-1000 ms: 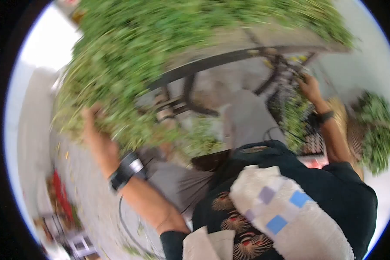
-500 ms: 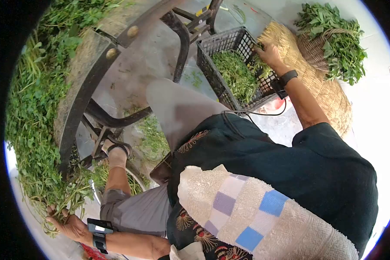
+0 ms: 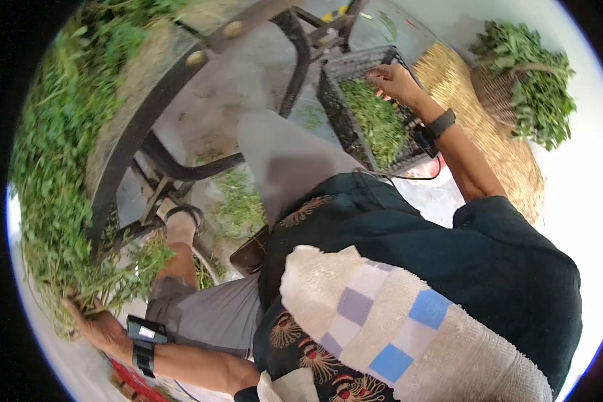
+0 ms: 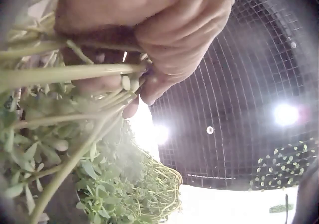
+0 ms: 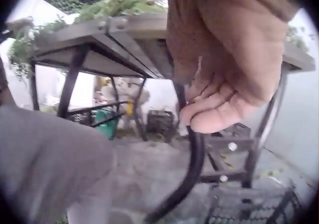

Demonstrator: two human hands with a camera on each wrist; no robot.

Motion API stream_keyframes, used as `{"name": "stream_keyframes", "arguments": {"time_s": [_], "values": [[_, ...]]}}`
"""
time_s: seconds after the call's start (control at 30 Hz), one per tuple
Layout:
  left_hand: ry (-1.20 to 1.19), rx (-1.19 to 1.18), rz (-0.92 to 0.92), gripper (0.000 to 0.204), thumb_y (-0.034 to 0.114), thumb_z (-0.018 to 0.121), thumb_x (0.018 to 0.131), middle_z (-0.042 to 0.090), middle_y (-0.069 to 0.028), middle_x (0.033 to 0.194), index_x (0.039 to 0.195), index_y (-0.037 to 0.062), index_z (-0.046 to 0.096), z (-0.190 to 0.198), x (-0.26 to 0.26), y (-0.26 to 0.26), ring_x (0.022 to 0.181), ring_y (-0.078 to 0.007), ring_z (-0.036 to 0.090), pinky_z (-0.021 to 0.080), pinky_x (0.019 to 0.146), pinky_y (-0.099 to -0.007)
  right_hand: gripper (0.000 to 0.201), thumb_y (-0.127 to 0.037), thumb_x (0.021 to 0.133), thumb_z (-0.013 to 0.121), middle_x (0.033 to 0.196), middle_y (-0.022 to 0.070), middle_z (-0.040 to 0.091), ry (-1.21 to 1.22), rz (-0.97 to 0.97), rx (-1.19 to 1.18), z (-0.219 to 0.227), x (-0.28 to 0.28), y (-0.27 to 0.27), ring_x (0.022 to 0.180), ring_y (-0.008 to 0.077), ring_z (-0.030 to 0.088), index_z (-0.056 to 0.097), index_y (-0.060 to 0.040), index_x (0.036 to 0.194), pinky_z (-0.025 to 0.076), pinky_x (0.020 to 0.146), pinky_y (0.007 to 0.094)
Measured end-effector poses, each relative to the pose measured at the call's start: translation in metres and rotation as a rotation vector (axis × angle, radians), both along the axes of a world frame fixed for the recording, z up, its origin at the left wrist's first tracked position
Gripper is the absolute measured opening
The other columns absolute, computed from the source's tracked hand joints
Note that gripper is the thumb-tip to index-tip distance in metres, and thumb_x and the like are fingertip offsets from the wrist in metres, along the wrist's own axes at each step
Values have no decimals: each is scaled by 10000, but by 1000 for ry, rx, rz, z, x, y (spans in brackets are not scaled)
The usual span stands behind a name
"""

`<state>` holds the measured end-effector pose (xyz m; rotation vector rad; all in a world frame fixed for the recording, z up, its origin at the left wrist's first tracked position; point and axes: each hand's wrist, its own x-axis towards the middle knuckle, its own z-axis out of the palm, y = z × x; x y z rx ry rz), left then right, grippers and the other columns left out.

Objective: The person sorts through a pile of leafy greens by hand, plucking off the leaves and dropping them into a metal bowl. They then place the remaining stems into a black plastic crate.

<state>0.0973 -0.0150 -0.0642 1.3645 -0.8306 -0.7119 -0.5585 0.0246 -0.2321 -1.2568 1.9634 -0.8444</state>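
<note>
At the lower left in the head view, my left hand (image 3: pixel 104 331) is at the edge of a large heap of leafy green plants (image 3: pixel 67 154). Its thumb and fingers pinch several leafy stems (image 4: pixel 70 74), pale and thick with small rounded leaves up close. My right hand (image 3: pixel 396 84) hovers over a black plastic crate (image 3: pixel 336 110), which has cut greens (image 3: pixel 378 127) inside. The right wrist view shows those fingers (image 5: pixel 219 114) loosely bent, with nothing visible held in them.
The heap lies on a table (image 3: pixel 141 100) with dark metal legs (image 3: pixel 298 57). Beside the crate lies a straw-coloured woven bundle (image 3: pixel 516 161). A wicker basket (image 3: pixel 494 94) with leafy bunches (image 3: pixel 539 114) stands behind it. Loose greens (image 3: pixel 238 208) lie on the floor near my foot.
My head view has swung from the table toward the crate. My right hand has shifted from the crate's far rim to over its greens. The left hand stays at the heap's edge.
</note>
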Motion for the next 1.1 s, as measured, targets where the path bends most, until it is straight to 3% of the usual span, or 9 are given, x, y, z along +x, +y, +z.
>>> {"name": "stream_keyframes", "arguments": {"time_s": [0.17,0.27,0.33,0.37,0.53,0.6,0.7,0.87,1.1], "values": [[11,-74,-19,374,304,566,887,545,-60,1173,1153,41,569,19,-17,12,1050,-171,488,401,856,-310,246,-215,881,568,768,16,603,-206,264,-129,75,115,-49,615,61,553,631,-3,990,460,558,210],[234,-123,-173,354,329,598,878,592,-33,857,1051,21,595,33,-33,9,703,-71,549,439,495,-177,212,-186,857,583,720,38,607,-98,539,-244,119,181,-67,623,62,555,638,-2,947,454,554,228],[228,-208,-91,330,300,587,888,567,-18,717,1034,4,595,26,-44,6,544,-31,514,369,349,-123,200,-172,842,590,708,59,614,-55,688,-441,131,226,-75,617,78,566,641,-7,941,452,553,242],[227,-211,-124,303,268,585,892,567,-25,687,1023,-6,597,31,-47,10,507,-40,504,387,355,-121,189,-158,826,597,695,79,620,-11,803,-612,140,248,-76,611,94,576,644,-11,936,451,551,256],[265,-191,-89,335,266,547,916,550,-23,636,1045,-41,574,35,-47,12,435,-41,452,351,334,-134,178,-171,802,612,741,131,643,-208,977,-602,185,339,-72,577,190,596,665,-33,901,446,544,292],[358,-265,-301,338,250,524,930,511,-33,524,1016,-70,588,30,-39,12,347,-54,383,262,291,-169,172,-171,796,622,715,139,636,-280,1033,-644,189,365,-74,554,202,584,676,-32,881,440,528,292],[398,-265,-342,392,269,462,957,460,-24,470,1096,-90,531,31,-36,16,329,-57,330,244,313,-189,153,-112,824,612,725,67,644,-252,1110,-602,198,392,-77,597,95,585,670,-14,925,440,534,239],[434,-242,-396,432,309,452,958,399,16,463,1151,-74,500,31,-36,15,357,-50,284,234,344,-180,177,-130,842,592,749,81,651,-310,1136,-572,200,421,-92,632,121,605,663,-22,963,452,556,250],[400,-278,-383,378,258,452,961,449,-20,464,1076,-90,542,32,-38,10,330,-60,308,253,327,-180,213,-191,831,604,820,117,656,-244,1104,-863,185,460,-110,725,209,625,668,-30,956,476,641,308]]}}
